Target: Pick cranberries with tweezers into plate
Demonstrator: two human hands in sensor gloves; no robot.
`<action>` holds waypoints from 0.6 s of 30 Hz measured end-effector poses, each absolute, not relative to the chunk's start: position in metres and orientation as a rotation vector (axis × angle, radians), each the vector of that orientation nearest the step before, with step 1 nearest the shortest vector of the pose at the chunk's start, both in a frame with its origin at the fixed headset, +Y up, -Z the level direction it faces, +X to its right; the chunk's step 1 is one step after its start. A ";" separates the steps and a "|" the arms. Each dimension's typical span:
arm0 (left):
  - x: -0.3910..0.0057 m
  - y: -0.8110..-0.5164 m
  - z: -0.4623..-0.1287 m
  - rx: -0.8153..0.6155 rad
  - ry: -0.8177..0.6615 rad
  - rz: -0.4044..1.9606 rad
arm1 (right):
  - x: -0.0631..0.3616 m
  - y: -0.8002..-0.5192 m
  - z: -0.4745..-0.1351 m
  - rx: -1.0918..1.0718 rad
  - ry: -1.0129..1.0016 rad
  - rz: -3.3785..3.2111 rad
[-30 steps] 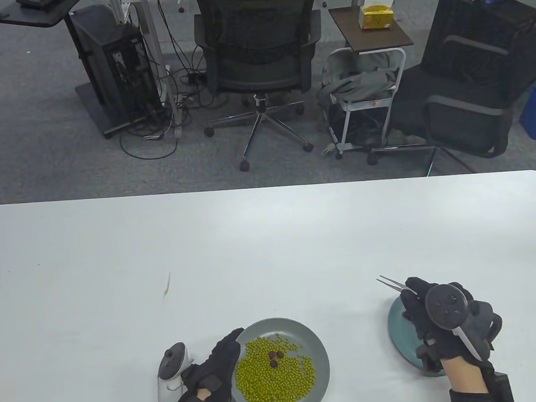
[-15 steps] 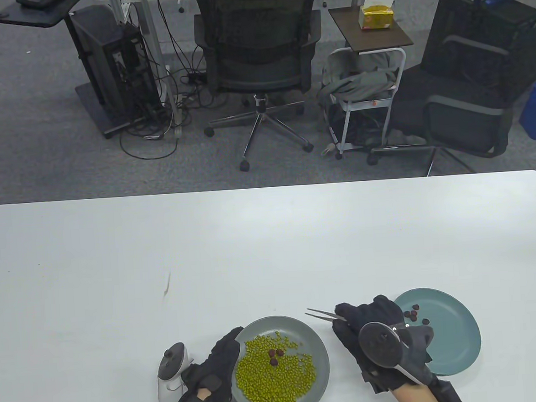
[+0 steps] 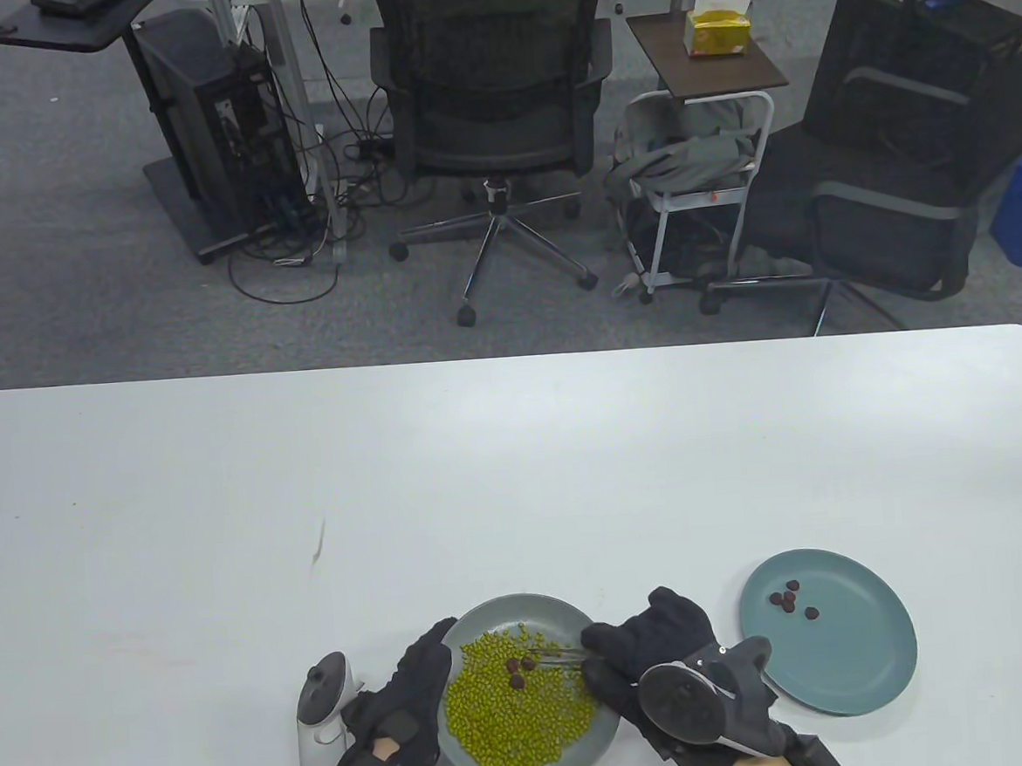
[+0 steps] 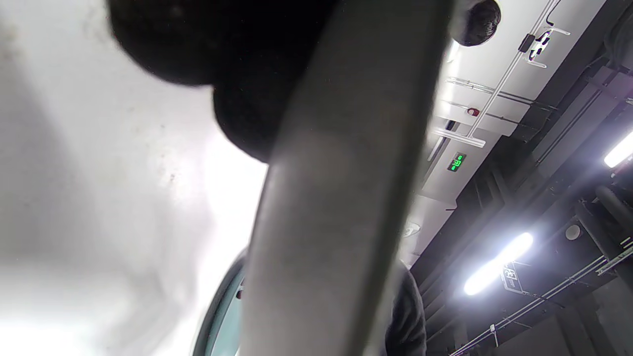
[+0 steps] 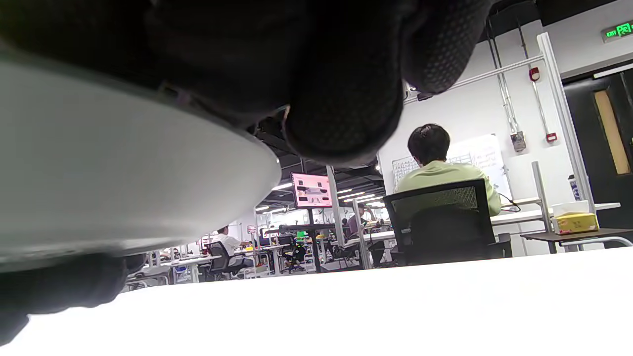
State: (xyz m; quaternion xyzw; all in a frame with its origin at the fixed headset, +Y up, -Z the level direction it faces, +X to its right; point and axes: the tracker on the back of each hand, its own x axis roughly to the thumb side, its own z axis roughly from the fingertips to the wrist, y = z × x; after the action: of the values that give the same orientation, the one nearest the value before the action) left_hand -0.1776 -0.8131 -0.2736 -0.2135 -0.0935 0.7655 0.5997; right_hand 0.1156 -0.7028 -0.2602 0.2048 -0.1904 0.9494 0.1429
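A grey plate [image 3: 513,606] full of green beans sits at the table's front edge, with three dark cranberries [image 3: 518,669] lying on the beans. My right hand [image 3: 606,647] holds metal tweezers [image 3: 558,655] over this plate, their tips at the cranberries; I cannot tell whether they pinch one. My left hand [image 3: 430,664] holds the plate's left rim. A teal plate [image 3: 846,666] to the right holds several cranberries [image 3: 789,600]. In the left wrist view the gloved fingers [image 4: 222,64] lie against the grey rim [image 4: 341,198]. The right wrist view shows gloved fingers [image 5: 346,99] above the rim [image 5: 123,173].
The white tracker [image 3: 319,707] on my left hand sits left of the grey plate. A small dark mark [image 3: 319,545] is on the white table [image 3: 517,470]. Office chairs [image 3: 491,96] and a side table stand beyond the far edge.
My right hand moved left with the tweezers, from over the teal plate to over the bean plate, and lowered their tips to the cranberries. The bean plate shifted slightly. The left hand stayed.
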 end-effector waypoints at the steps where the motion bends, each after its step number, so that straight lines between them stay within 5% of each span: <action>1: -0.178 -0.813 -0.274 -0.493 -0.217 1.775 | 0.115 -0.703 -0.261 0.598 -0.542 2.747; 18: -0.178 -0.815 -0.273 -0.502 -0.211 1.768 | 0.104 -0.702 -0.253 0.654 -0.596 2.810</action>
State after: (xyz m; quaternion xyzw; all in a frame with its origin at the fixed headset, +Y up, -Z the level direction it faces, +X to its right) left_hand -0.1779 -0.8146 -0.2731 -0.2166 -0.0912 0.7631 0.6020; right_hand 0.1035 -0.7018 -0.2533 0.2209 -0.2013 0.9493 0.0977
